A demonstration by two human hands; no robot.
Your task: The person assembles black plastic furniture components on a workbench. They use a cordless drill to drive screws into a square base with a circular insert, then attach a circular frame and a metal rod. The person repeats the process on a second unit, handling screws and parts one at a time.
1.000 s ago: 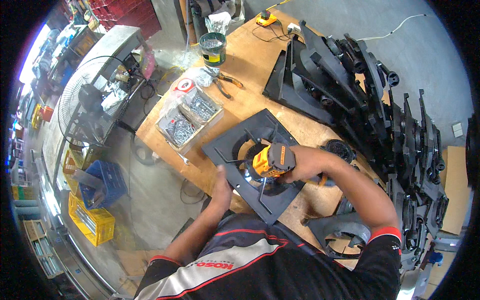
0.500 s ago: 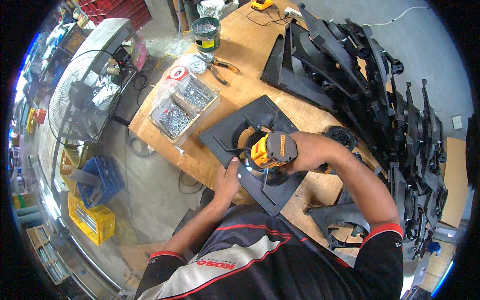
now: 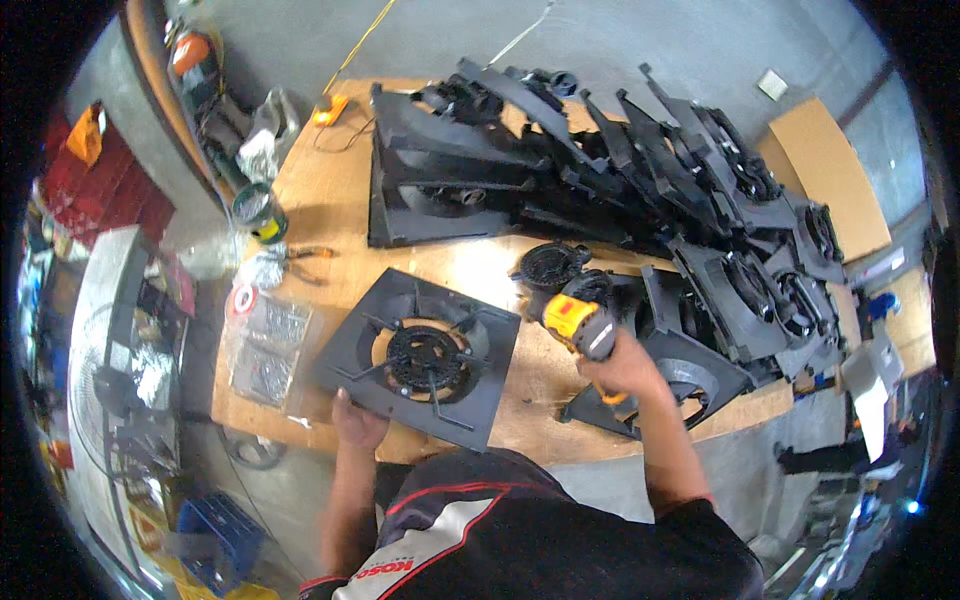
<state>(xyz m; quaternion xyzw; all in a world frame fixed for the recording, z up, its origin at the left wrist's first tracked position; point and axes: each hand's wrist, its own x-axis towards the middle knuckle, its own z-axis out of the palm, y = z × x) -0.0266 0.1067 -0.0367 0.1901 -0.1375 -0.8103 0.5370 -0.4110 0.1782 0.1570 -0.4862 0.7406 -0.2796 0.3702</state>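
Note:
My left hand (image 3: 358, 420) is closed on the near left edge of a square black stove top (image 3: 385, 297), its thumb on the upper face. This stove top lies tilted at the table's near edge, with a round black burner (image 3: 425, 358) in its middle opening and support arms around it. To the right of it, my right hand (image 3: 634, 366) grips a yellow and black cordless drill (image 3: 578, 322), held apart from the stove top. Beneath and behind the drill are loose round burners (image 3: 552, 264) and another black stove frame (image 3: 700, 352).
Black stove frames (image 3: 440, 215) pile up along the back and right of the wooden table (image 3: 335, 190). On the left are a divided box of screws (image 3: 268, 345), pliers (image 3: 308, 265) and a dark bucket (image 3: 260, 213). A fan (image 3: 115, 395) stands beyond the left edge.
My right hand has lifted the drill off the stove top and moved it right. My left hand still holds the stove top's edge. The whole view has turned toward the right.

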